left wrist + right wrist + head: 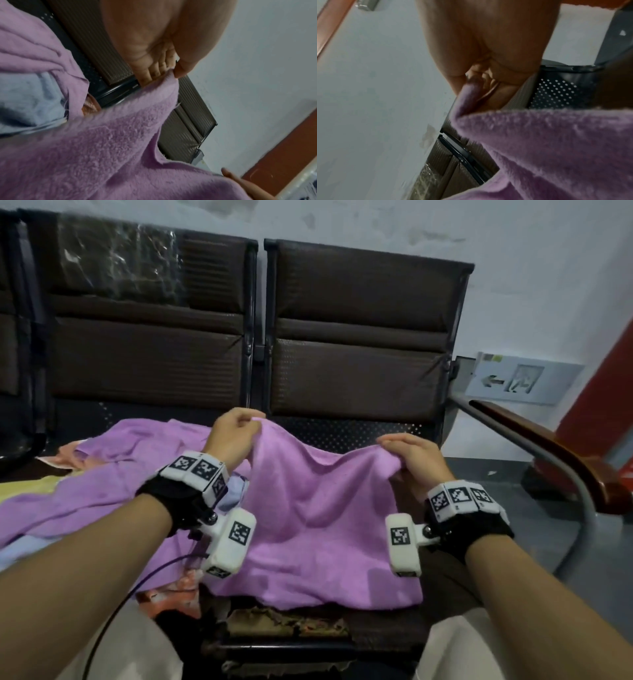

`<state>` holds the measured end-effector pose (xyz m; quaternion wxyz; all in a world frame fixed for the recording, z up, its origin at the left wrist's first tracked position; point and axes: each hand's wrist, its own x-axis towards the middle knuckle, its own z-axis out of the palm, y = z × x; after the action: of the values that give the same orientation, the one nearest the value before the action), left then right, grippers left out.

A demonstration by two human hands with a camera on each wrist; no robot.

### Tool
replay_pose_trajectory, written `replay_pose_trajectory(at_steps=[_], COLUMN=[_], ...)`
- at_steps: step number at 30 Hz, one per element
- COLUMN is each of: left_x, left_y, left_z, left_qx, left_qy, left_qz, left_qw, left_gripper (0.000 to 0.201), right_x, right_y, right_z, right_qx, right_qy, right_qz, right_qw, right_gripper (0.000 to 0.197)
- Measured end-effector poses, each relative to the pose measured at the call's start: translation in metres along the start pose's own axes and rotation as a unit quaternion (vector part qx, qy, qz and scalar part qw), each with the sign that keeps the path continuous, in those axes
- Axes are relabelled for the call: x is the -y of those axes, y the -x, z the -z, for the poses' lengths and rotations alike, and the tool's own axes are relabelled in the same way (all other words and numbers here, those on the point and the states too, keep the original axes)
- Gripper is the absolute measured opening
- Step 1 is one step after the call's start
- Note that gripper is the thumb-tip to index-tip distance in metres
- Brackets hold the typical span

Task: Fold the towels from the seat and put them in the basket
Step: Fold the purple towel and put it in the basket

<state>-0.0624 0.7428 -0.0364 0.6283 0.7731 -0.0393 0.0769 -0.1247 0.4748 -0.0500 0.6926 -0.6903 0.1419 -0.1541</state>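
A purple towel (318,518) hangs spread between my two hands above the right seat. My left hand (236,429) pinches its far left corner, with fingers and thumb curled on the cloth edge (169,75). My right hand (411,453) holds the far right corner; the right wrist view shows the cloth (467,93) tucked between thumb and fingers. The towel's near edge drapes over the seat front. More towels lie heaped on the left seat: another purple one (113,467), a light blue one (30,97), a yellow one (30,484) and a peach one (178,594). No basket is in view.
Dark brown seat backs (359,337) stand just behind the towels. A wooden armrest (548,446) on a metal tube runs along the right side of the seat. Grey floor and a red surface (599,405) lie further right. A black cable (137,587) hangs from my left wrist.
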Motion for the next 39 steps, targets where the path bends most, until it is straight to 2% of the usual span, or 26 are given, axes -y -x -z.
replay_pose_trajectory(at_steps=[2, 5, 7, 9, 11, 12, 13, 14, 15, 17, 20, 25, 31, 34, 39], left_x=[0.012, 0.033, 0.038, 0.04, 0.04, 0.041, 0.041, 0.041, 0.041, 0.039, 0.034, 0.025, 0.025, 0.025, 0.029], left_y=[0.007, 0.016, 0.016, 0.015, 0.015, 0.017, 0.019, 0.02, 0.022, 0.026, 0.031, 0.043, 0.045, 0.049, 0.052], left_z=[-0.009, -0.02, -0.023, -0.023, -0.024, -0.024, -0.024, -0.024, -0.024, -0.024, -0.025, -0.025, -0.017, -0.015, -0.014], left_qx=[0.032, 0.065, 0.073, 0.073, 0.072, 0.073, 0.077, 0.084, 0.094, 0.117, 0.149, 0.182, 0.164, 0.186, 0.193], left_qy=[0.013, 0.013, 0.006, 0.016, 0.023, 0.02, 0.014, 0.01, 0.011, 0.028, 0.067, 0.083, 0.103, 0.118, 0.05], left_qz=[0.006, 0.006, 0.007, 0.015, 0.027, 0.032, 0.035, 0.037, 0.04, 0.044, 0.039, 0.035, 0.075, 0.077, 0.036], left_qw=[0.999, 0.998, 0.997, 0.997, 0.997, 0.997, 0.996, 0.996, 0.995, 0.992, 0.986, 0.979, 0.978, 0.972, 0.979], left_gripper=[0.024, 0.03, 0.03, 0.027, 0.025, 0.022, 0.019, 0.018, 0.018, 0.02, 0.018, 0.015, 0.02, 0.021, 0.019], right_x=[-0.011, -0.019, -0.021, -0.025, -0.028, -0.028, -0.026, -0.023, -0.021, -0.017, -0.022, -0.03, -0.033, -0.035, -0.037], right_y=[0.002, 0.005, 0.006, 0.008, 0.009, 0.012, 0.014, 0.018, 0.021, 0.026, 0.027, 0.033, 0.031, 0.029, 0.029], right_z=[-0.006, -0.014, -0.018, -0.019, -0.018, -0.019, -0.021, -0.024, -0.029, -0.039, -0.054, -0.074, -0.08, -0.081, -0.082], right_qx=[0.051, 0.147, 0.196, 0.214, 0.21, 0.214, 0.223, 0.242, 0.264, 0.276, 0.22, 0.178, 0.144, 0.143, 0.168], right_qy=[-0.003, 0.033, 0.037, 0.162, 0.347, 0.405, 0.426, 0.409, 0.369, 0.258, 0.198, 0.256, 0.222, 0.207, 0.208], right_qz=[-0.031, -0.067, -0.06, 0.029, 0.137, 0.169, 0.194, 0.213, 0.222, 0.199, 0.181, 0.225, 0.215, 0.203, 0.197], right_qw=[0.998, 0.986, 0.978, 0.963, 0.904, 0.873, 0.855, 0.853, 0.863, 0.904, 0.938, 0.923, 0.94, 0.946, 0.943], right_gripper=[0.011, 0.02, 0.024, 0.025, 0.02, 0.015, 0.01, 0.007, 0.009, 0.015, 0.02, 0.018, 0.019, 0.021, 0.022])
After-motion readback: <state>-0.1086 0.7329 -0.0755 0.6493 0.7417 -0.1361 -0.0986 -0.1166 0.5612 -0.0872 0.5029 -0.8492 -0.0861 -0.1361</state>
